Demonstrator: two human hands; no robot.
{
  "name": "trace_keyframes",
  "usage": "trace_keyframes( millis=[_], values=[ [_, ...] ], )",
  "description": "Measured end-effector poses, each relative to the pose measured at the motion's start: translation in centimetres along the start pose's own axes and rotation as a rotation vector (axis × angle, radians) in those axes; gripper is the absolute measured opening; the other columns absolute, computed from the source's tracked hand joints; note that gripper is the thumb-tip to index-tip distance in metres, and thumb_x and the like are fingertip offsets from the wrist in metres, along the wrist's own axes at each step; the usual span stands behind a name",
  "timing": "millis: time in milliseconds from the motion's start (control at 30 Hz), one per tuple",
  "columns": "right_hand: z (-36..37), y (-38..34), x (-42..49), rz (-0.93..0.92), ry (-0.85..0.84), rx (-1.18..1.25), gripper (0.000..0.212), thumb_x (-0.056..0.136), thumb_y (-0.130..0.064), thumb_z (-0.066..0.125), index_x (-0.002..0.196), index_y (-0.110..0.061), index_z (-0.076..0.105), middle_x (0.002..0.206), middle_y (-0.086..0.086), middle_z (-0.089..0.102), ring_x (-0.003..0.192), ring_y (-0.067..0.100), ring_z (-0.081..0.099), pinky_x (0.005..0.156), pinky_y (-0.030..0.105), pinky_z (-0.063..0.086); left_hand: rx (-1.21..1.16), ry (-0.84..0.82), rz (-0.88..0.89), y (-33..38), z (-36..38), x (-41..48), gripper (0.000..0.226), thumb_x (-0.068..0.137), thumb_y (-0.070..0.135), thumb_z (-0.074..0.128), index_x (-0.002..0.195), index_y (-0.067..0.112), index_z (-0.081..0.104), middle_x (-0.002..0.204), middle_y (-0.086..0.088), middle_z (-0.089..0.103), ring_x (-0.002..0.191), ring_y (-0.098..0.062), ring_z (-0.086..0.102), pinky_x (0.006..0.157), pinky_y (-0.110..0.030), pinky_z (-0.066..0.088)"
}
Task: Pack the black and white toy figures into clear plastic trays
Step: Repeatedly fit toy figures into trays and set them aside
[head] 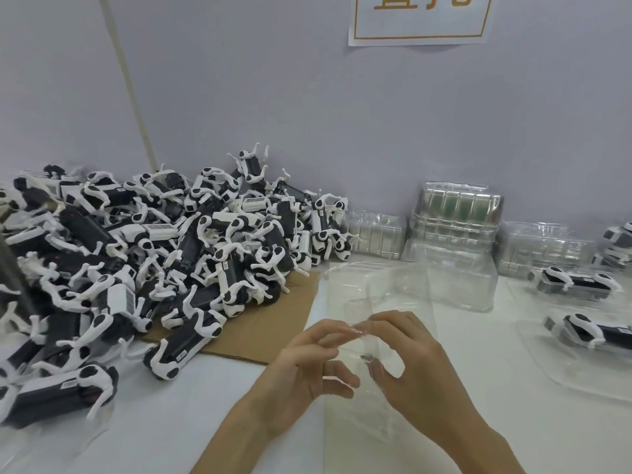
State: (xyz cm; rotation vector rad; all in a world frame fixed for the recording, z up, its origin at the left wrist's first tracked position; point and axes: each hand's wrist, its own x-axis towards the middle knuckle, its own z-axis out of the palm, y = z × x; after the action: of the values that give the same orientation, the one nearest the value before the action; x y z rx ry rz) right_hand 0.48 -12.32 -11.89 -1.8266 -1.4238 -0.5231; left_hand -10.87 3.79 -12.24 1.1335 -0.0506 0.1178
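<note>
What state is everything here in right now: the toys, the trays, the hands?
toy pile: loose, unpacked, heaped.
held tray: empty, pinched by both hands.
left hand: pinching held tray.
right hand: pinching held tray.
tray stacks: stacked, empty.
right trays: a figure in each.

Both my forearms enter from btm edge, bare, angled in twd each other. L hand (pixel 304 364) sits palm facing right, fingers curled, tips pinching the near edge of a clear plastic tray (pixel 393 292). R hand (pixel 420 367) is back-up, index arched over, thumb tucked under, pinching same edge. Fingertips of both hands almost meet at centre; wrists approx level.
</note>
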Motion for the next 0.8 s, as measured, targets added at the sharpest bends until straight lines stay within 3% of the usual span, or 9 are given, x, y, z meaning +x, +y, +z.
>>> trace_keyframes(
  millis=[200, 333, 500, 600, 700, 800],
  values=[
    [0.1, 0.0, 0.1, -0.07, 0.087, -0.034, 0.051, 0.073, 0.0, 0.081, 0.105, -0.033, 0.058, 0.102, -0.023, 0.055, 0.099, 0.003, 0.053, 0.082, 0.012, 0.044, 0.003, -0.032, 0.0, 0.2, 0.1, 0.0, 0.029, 0.084, 0.015, 0.059, 0.112, 0.016, 0.068, 0.136, -0.01, 0.06, 0.084, -0.027, 0.069, 0.076, -0.036, 0.055],
    [0.0, 0.0, 0.1, -0.063, 0.084, -0.027, 0.058, 0.074, 0.005, 0.078, 0.112, -0.036, 0.06, 0.103, -0.022, 0.057, 0.1, 0.001, 0.054, 0.082, 0.012, 0.045, 0.052, 0.108, 0.068, -0.1, 0.3, 0.3, 0.02, 0.073, 0.021, 0.069, 0.093, 0.018, 0.072, 0.124, -0.014, 0.066, 0.108, -0.026, 0.064, 0.087, -0.032, 0.049],
    [0.1, 0.0, -0.1, 0.024, 0.008, 0.033, 0.067, 0.078, 0.006, 0.069, 0.13, -0.034, 0.058, 0.128, -0.02, 0.055, 0.118, -0.002, 0.055, 0.094, 0.018, 0.048, -0.033, 0.183, 0.119, -0.3, 0.0, 0.6, 0.014, 0.078, 0.007, 0.065, 0.084, 0.018, 0.072, 0.13, -0.013, 0.065, 0.116, -0.036, 0.064, 0.091, -0.039, 0.055],
    [-0.4, -0.2, 0.0, 0.051, 0.187, 0.074, 0.054, 0.08, 0.004, 0.061, 0.125, -0.025, 0.063, 0.131, -0.014, 0.056, 0.122, 0.002, 0.054, 0.101, 0.015, 0.042, -0.104, 0.229, 0.16, -0.3, -0.3, 0.7, 0.02, 0.077, 0.001, 0.065, 0.078, 0.019, 0.072, 0.133, -0.012, 0.063, 0.119, -0.037, 0.062, 0.09, -0.039, 0.057],
    [-0.8, -0.1, 0.4, 0.242, 0.357, 0.147, 0.045, 0.084, -0.01, 0.064, 0.125, -0.028, 0.06, 0.13, -0.015, 0.054, 0.124, 0.003, 0.051, 0.103, 0.021, 0.04, -0.216, 0.281, 0.196, -0.4, -0.8, 0.8, 0.019, 0.08, -0.002, 0.061, 0.078, 0.015, 0.068, 0.134, -0.012, 0.063, 0.118, -0.035, 0.063, 0.086, -0.039, 0.058],
    [-0.9, 0.3, 0.7, 0.706, 0.26, 0.489, 0.06, 0.086, -0.028, 0.076, 0.137, -0.035, 0.045, 0.141, -0.015, 0.044, 0.126, 0.003, 0.047, 0.102, 0.031, 0.04, -0.326, 0.281, 0.21, -0.5, -1.1, 1.0, 0.012, 0.083, -0.004, 0.054, 0.088, 0.007, 0.058, 0.133, -0.013, 0.063, 0.118, -0.035, 0.064, 0.087, -0.041, 0.059]
  ],
)
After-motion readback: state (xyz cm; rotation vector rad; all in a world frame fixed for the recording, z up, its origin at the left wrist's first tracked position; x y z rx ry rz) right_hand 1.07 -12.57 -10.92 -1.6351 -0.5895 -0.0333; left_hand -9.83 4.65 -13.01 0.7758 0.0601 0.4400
